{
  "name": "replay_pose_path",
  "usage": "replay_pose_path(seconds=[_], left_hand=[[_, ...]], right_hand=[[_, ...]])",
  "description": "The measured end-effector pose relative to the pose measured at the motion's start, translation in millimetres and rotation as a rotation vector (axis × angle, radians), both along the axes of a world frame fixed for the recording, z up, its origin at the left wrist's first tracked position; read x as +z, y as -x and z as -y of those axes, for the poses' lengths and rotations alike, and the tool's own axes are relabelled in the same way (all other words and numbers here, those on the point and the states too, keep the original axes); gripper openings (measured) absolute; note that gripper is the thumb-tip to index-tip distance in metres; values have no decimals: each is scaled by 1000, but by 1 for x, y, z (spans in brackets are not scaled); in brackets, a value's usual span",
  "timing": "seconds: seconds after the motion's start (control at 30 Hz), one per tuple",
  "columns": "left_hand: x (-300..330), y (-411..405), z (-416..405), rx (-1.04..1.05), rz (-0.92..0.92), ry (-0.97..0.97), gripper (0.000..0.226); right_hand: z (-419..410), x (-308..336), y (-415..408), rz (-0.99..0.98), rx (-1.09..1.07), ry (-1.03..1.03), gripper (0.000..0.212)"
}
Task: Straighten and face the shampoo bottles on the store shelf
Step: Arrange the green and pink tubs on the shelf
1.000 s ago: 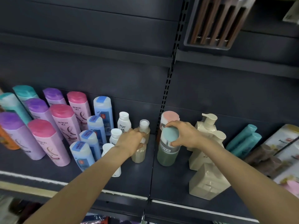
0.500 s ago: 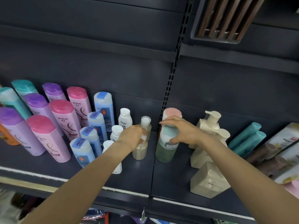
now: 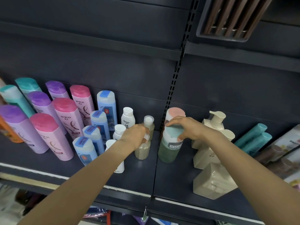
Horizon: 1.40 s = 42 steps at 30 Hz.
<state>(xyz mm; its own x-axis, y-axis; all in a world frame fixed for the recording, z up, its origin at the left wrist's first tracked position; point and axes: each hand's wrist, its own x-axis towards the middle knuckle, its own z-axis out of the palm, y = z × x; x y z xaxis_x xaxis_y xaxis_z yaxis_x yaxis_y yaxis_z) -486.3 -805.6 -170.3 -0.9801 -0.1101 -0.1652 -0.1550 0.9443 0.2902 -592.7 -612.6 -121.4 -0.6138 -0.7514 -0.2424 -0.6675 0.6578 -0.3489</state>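
Single head-worn wide-angle view, close up, looking forward and down at the dark grey metal store shelf (image 3: pixel 175 181), horizon tilted.

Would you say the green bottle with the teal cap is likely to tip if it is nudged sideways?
Probably somewhat: the green bottle is tall and narrow, and the right hand grips it high, at the cap. Its fill looks high, so likely heavy for its size. Its smooth round wall should let it turn easily.

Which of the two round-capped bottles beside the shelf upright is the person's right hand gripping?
The front one, the green bottle with the pale teal cap: the right hand curls over its cap. The pink-capped bottle behind it is untouched.
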Motion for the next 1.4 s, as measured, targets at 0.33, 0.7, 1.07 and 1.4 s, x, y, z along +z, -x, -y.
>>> replay_pose_path(seconds=[0.33, 0.7, 1.07, 1.4], left_hand=[[15, 25, 4, 10, -180, -48, 39], [0, 65, 10, -11, -21, 67, 42], [-7, 69, 12, 3, -35, 9, 41], [33, 69, -18, -34, -252, -296, 75]], right_hand=[[-4, 0, 29, -115, -327, 243, 47], [37, -21, 45, -65, -558, 89, 83], [34, -17, 50, -86, -607, 249, 62], [0, 59, 23, -142, -711, 676, 57]])
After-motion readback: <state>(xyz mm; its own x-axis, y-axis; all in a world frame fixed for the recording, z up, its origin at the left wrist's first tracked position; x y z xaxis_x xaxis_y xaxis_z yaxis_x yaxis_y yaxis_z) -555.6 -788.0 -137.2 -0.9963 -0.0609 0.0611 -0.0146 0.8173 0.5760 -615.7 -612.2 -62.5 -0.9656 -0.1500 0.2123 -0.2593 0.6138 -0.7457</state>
